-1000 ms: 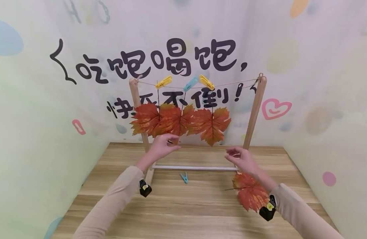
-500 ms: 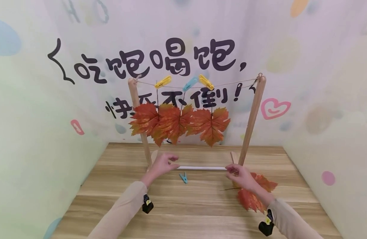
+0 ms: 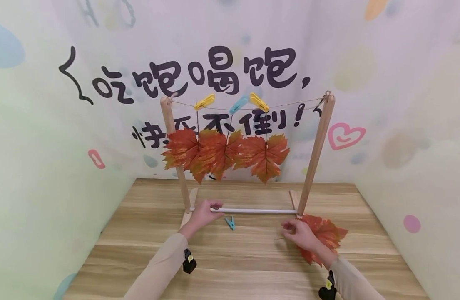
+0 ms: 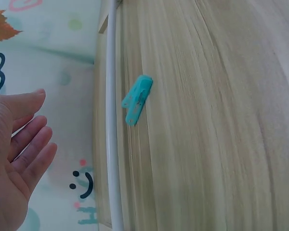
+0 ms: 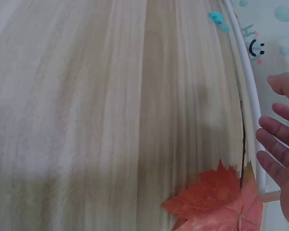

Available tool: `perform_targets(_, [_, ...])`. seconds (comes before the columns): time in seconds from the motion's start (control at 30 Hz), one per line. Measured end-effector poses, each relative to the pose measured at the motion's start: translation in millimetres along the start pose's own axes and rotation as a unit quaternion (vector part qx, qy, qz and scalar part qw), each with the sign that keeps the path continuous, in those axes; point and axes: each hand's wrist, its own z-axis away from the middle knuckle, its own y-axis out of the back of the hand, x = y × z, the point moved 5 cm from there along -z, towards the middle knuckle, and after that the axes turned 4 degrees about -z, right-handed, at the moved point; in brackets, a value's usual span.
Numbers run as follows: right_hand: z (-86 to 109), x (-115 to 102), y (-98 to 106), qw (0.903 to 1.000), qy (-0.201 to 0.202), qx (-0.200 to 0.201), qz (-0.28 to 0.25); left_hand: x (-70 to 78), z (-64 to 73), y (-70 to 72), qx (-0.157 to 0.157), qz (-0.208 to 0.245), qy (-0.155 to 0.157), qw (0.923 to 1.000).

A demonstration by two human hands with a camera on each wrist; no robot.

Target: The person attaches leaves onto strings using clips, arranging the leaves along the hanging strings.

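My left hand (image 3: 203,214) hovers near the left part of the white rod (image 3: 256,211), its fingers loosely bent and holding nothing. A turquoise clothespin (image 3: 230,223) lies on the table just to its right, also seen in the left wrist view as a turquoise clothespin (image 4: 138,98). My right hand (image 3: 300,234) is over the stem end of a red artificial maple leaf (image 3: 332,233) lying on the table. In the right wrist view, the fingers of the right hand (image 5: 282,139) are parted, with nothing between them, and the long dark stem (image 5: 243,130) runs beside the rod.
Three red-orange leaves, left (image 3: 182,148), middle (image 3: 224,154) and right (image 3: 266,156), hang from a string (image 3: 297,103) by two yellow clothespins and a blue one (image 3: 239,105). Wooden posts (image 3: 317,154) hold the string. A printed wall stands behind the wooden table (image 3: 237,266).
Both hands have come down from near the hanging leaves toward the table. The left is now by the rod, the right over the lying leaf's stem. Leaves and clothespins have stayed put.
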Motion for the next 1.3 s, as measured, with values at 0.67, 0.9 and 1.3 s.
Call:
perform_targets(0.67, [14.7,3,-8,0.9893,0.136,-0.007,0.052,-36.1,22.3,-20.8,-0.003,-0.034,0.061,0.9975])
perform_targets(0.9, [11.8,-4,-3,0.9820,0.171,0.005,0.081,-37.2,22.6,-31.9,-0.022,-0.022,0.061,0.9976])
perform_targets(1.3, [3.7,-21,5,0.9953,0.077,-0.035,0.047,-36.0,10.4,-44.7,0.006,-0.049,0.060,0.9970])
